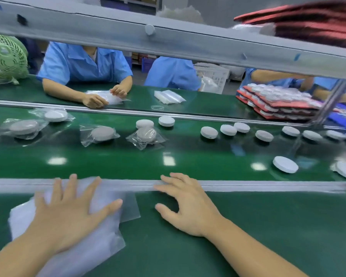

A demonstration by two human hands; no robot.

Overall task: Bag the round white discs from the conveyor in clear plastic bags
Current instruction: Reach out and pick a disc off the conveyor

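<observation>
Slantwise, bag stack (pixel 100 246) under left hand (pixel 68 214)

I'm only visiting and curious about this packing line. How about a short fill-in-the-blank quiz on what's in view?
The left hand lies flat on a pile of clear plastic ____.
The right hand holds ____.
The loose discs on the conveyor are coloured ____.
The stacked trays across the belt at the far right are ____.
Missing words: bags; nothing; white; red.
</observation>
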